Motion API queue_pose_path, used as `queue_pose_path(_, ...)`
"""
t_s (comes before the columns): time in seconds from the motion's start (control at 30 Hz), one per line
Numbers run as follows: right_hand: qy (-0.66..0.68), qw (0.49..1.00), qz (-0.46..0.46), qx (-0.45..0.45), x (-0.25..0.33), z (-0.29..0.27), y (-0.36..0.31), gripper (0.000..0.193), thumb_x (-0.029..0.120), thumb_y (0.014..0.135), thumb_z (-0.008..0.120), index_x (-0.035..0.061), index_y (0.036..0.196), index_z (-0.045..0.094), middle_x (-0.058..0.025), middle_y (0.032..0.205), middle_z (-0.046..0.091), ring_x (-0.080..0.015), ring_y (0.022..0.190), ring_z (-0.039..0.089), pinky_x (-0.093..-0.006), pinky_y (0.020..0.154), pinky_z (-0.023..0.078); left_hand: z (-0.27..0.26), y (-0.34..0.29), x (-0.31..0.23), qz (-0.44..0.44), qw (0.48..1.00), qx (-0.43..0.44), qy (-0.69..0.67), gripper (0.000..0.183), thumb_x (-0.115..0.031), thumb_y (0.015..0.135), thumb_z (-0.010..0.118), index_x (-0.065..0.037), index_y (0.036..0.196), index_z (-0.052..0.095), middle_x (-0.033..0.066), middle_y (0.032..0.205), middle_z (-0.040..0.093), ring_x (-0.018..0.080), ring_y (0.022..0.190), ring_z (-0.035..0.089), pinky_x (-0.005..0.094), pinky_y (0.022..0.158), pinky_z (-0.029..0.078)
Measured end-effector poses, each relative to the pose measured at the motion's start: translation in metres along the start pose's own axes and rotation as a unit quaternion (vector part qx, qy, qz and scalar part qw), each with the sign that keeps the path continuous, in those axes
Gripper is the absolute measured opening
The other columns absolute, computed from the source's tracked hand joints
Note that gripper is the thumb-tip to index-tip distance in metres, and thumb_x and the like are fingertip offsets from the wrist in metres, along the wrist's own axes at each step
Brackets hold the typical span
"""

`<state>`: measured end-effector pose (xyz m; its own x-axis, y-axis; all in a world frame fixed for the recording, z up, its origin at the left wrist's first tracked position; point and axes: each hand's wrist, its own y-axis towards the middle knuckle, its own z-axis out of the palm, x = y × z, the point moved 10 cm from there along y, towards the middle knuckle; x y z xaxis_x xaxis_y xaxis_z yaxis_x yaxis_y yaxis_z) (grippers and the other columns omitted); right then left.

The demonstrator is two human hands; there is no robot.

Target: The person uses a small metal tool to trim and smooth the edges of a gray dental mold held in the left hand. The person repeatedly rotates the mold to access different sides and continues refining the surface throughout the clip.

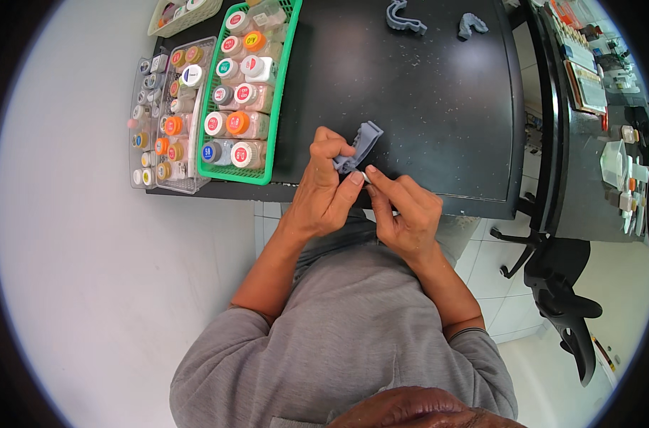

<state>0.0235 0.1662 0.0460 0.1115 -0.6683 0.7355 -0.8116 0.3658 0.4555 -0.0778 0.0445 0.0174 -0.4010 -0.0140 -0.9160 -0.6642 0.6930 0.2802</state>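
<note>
My left hand (320, 187) is closed around a blue-grey dental model (368, 139), its ridged end tilted up above the near edge of the black table. Thumb and index finger of my right hand (408, 212) pinch a tiny white piece (366, 177), too small to name surely. That piece sits right by the lower end of the model, next to my left thumb tip. Whether it touches the model I cannot tell. Farther off on the table lie a curved grey model part (405, 19) and a smaller grey arch-shaped piece (472, 26).
A green basket (269, 153) of capped jars stands left on the black table (424, 107). Beside it are clear trays (189, 184) of small bottles and a cream basket (189, 19). To the right are a second desk (595, 207) with tools and a black chair (561, 285).
</note>
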Motion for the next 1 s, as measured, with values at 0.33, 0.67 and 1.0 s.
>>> queue_pose_path(0.33,-0.006,1.0,0.001,0.001,-0.0012,0.0001,-0.0001,0.04,0.004,0.087,0.087,0.0118,0.126,0.084,-0.0009,0.068,0.054,-0.0162,0.05,0.052,-0.034,0.049,0.042,0.0013,0.0007,-0.0006,-0.024,1.0,0.001,0.012,0.041,0.001,0.102,0.057,-0.005,0.137,0.037,0.0199,0.119,0.048,0.0221,0.103,0.047,0.041,0.094,0.044)
queue_pose_path(0.67,0.003,1.0,0.001,-0.003,-0.0029,-0.001,-0.001,0.036,0.004,0.087,0.087,0.01,0.123,0.084,-0.0014,0.066,0.052,-0.0165,0.047,0.049,-0.0346,0.047,0.04,0.0034,0.0009,0.001,-0.027,1.0,0.01,-0.002,0.042,-0.001,0.103,0.057,-0.006,0.138,0.036,0.0204,0.121,0.046,0.0232,0.107,0.048,0.0425,0.099,0.044)
queue_pose_path(1.0,-0.003,1.0,0.0,0.003,-0.0029,0.001,-0.0014,0.035,0.006,0.087,0.087,0.0103,0.122,0.085,-0.0017,0.066,0.052,-0.0172,0.048,0.049,-0.0348,0.047,0.041,0.0032,0.0007,0.0008,-0.021,1.0,0.012,0.003,0.043,-0.003,0.102,0.057,-0.006,0.138,0.035,0.0209,0.121,0.046,0.0239,0.107,0.048,0.0434,0.099,0.044)
